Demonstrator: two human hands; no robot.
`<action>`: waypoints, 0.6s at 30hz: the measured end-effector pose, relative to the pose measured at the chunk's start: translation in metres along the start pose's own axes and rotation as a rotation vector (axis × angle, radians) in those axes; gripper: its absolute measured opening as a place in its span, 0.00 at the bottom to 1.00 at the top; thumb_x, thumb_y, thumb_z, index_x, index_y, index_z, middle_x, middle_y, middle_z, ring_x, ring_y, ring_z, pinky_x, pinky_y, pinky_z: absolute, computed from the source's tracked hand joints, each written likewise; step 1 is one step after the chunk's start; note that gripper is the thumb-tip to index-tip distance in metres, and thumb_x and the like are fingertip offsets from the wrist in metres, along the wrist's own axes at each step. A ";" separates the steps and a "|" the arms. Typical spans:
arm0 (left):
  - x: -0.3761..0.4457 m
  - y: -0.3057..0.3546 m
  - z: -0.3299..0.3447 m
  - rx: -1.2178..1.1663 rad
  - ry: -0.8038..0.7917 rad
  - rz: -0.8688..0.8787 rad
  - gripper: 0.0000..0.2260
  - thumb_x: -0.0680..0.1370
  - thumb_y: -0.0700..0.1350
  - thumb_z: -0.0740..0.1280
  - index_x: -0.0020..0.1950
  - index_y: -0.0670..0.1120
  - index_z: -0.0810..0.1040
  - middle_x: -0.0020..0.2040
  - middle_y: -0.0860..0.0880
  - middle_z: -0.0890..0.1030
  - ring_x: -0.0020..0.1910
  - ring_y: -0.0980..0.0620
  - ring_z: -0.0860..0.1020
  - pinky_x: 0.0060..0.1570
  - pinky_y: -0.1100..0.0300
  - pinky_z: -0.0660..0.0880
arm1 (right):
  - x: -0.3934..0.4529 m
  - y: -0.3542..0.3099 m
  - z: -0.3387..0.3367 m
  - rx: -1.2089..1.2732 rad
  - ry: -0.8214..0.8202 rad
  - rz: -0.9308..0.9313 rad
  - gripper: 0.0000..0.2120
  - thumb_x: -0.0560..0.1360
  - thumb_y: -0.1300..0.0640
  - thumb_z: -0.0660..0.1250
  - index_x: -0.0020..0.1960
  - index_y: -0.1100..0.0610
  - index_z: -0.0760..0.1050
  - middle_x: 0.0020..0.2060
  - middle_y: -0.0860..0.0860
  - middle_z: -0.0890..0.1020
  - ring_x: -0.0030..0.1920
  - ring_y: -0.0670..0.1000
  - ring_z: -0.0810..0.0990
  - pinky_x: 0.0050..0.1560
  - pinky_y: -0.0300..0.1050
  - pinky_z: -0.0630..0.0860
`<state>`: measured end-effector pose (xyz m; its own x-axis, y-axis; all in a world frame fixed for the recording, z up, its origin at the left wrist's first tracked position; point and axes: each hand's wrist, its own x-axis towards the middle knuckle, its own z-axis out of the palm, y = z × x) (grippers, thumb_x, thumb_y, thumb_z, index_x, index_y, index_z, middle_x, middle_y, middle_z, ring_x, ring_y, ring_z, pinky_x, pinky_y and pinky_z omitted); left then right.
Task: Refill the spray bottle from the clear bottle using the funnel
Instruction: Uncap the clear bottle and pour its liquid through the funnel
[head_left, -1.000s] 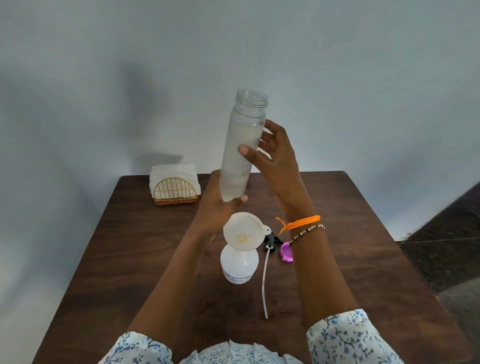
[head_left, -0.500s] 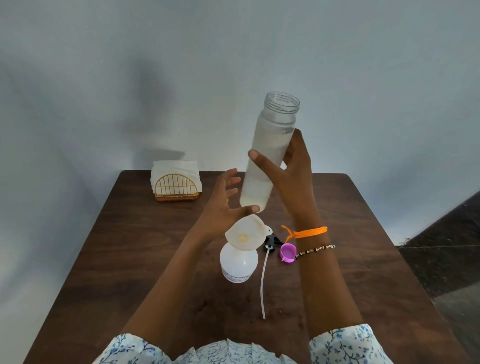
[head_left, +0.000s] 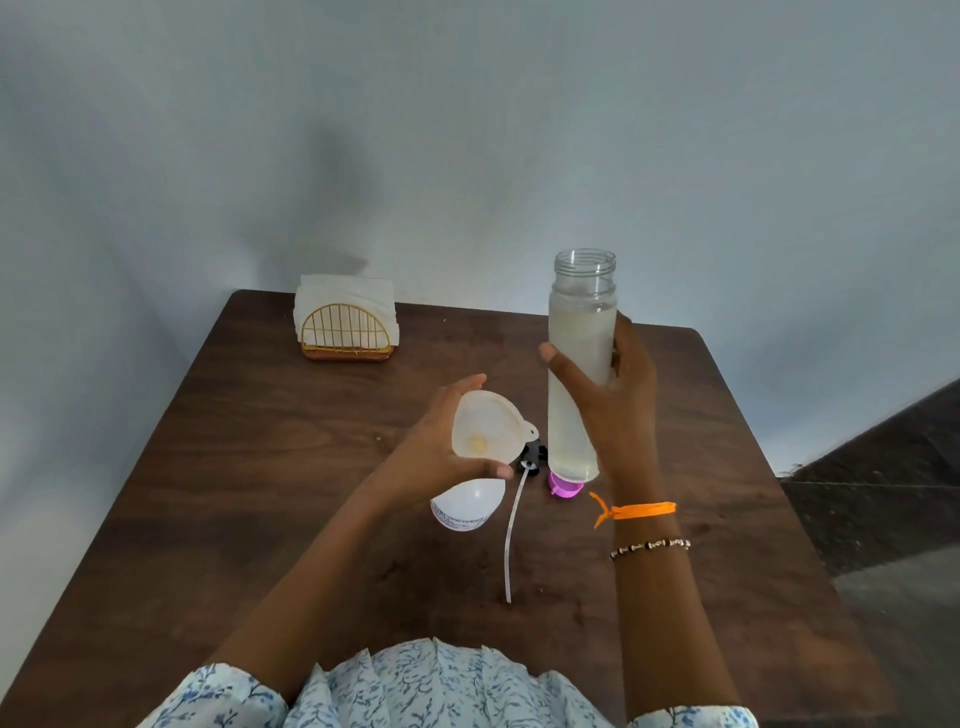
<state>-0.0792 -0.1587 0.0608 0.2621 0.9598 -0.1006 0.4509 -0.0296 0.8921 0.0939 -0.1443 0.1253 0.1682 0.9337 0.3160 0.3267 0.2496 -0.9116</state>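
Behind the dark wooden bench stands a plain grey-blue wall, and at the bench's far left corner, about 11 o'clock from the hands, sits a napkin holder.

Preparation looks finished. The spray bottle stands uncapped near the middle of the bench, and the funnel sits in its neck. The spray head with its long tube lies on the bench just beside the bottle at 3 o'clock, and a pink cap lies a little further right, partly hidden behind the clear bottle.

The left hand holds the funnel, with fingers and thumb curved around its rim to keep it steady. The right hand grips the clear bottle around its middle. This bottle is open, upright, lifted off the bench, and nearly full of cloudy liquid. It hangs at about 2 o'clock from the funnel, near but not touching it.

No liquid runs yet, so I judge that the pouring itself is not begun. What remains: tilting the clear bottle over the funnel, filling, removing the funnel, and probably putting the spray head back.
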 end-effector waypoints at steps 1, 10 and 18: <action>0.000 -0.001 0.001 0.006 0.015 -0.002 0.46 0.64 0.55 0.77 0.73 0.57 0.52 0.74 0.54 0.57 0.70 0.52 0.61 0.64 0.55 0.62 | -0.003 0.004 -0.001 -0.005 -0.006 0.015 0.19 0.68 0.54 0.75 0.56 0.55 0.74 0.46 0.47 0.80 0.44 0.40 0.78 0.40 0.29 0.73; -0.002 -0.004 0.004 0.043 0.092 -0.018 0.44 0.63 0.53 0.78 0.73 0.55 0.56 0.73 0.54 0.61 0.67 0.54 0.63 0.59 0.59 0.63 | -0.032 0.042 0.002 -0.128 -0.077 0.098 0.32 0.62 0.52 0.78 0.64 0.48 0.72 0.57 0.46 0.78 0.59 0.48 0.76 0.56 0.43 0.76; 0.000 -0.009 0.005 0.001 0.095 -0.037 0.42 0.63 0.55 0.77 0.71 0.59 0.58 0.71 0.55 0.65 0.62 0.57 0.65 0.57 0.59 0.65 | -0.050 0.043 -0.001 -0.282 -0.080 0.033 0.30 0.65 0.60 0.76 0.64 0.47 0.71 0.51 0.44 0.75 0.53 0.48 0.68 0.50 0.43 0.68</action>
<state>-0.0794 -0.1600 0.0507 0.1631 0.9824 -0.0907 0.4596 0.0057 0.8881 0.1008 -0.1800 0.0704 0.1130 0.9602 0.2553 0.5697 0.1479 -0.8084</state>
